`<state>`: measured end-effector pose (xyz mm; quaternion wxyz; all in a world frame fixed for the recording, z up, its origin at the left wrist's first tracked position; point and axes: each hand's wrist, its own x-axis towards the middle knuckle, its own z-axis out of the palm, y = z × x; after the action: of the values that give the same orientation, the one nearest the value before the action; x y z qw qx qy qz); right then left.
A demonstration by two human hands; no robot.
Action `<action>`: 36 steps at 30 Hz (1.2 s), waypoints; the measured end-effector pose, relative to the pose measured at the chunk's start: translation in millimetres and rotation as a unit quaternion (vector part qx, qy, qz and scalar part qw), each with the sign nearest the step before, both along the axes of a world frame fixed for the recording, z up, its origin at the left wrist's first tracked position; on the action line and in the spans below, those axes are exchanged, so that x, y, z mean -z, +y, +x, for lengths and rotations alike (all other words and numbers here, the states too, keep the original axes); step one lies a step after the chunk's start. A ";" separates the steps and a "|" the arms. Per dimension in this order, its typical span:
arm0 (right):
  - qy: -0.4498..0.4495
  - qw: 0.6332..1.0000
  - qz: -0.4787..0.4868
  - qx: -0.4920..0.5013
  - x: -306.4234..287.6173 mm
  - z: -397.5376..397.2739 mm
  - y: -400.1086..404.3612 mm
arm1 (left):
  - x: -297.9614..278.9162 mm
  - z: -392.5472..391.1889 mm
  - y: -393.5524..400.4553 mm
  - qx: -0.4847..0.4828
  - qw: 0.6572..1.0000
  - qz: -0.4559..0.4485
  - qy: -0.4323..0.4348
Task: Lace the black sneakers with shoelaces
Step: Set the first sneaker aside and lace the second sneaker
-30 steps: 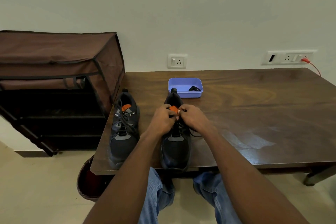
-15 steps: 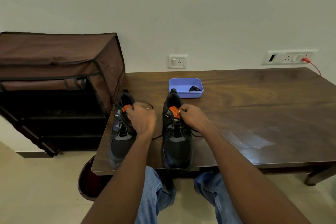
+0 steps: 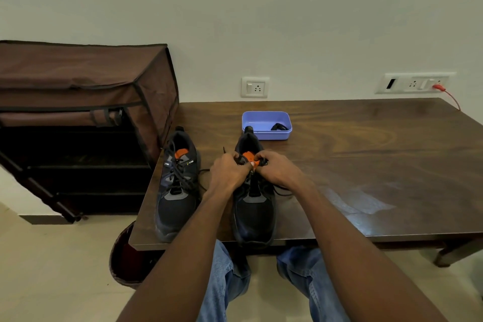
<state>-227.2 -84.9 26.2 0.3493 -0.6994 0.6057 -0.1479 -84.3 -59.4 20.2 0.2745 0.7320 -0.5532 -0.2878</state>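
Left shoe (image 3: pixel 178 185) stands on the table (image 3: pixel 366 154) near its left edge, toe toward the person, lace crossed up to the orange tongue tab; it looks already laced. No hand on it.

Left hand (image 3: pixel 228 174) is at the collar of the right shoe (image 3: pixel 253 206), fingers curled and pinching a black lace end (image 3: pixel 238 158) just left of the tab. Slack lace trails left over the table between the shoes.

Right hand (image 3: pixel 278 171) is on the other side of the same tab, fingers curled round the other lace end; the exact pinch is hidden by the knuckles.

Key relation: the shoe's long axis runs away from the person, heel far, and both lace ends sit right at the fingertips at the top eyelets. Both hands are equally near. Likely last eyelets or tying.

Blue tray (image 3: pixel 266 125) sits just behind the heel, something small and dark inside.
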 end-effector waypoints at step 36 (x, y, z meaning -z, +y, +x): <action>-0.097 0.995 0.022 0.030 10.6 -6.2 -12.5 | 2.5 12.8 -6.6 -0.087 0.935 0.087 0.331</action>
<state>-233.4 -97.4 15.6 0.4172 -0.6550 0.5931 -0.2123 -71.5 -66.0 17.7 0.4013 0.6616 -0.3374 -0.5361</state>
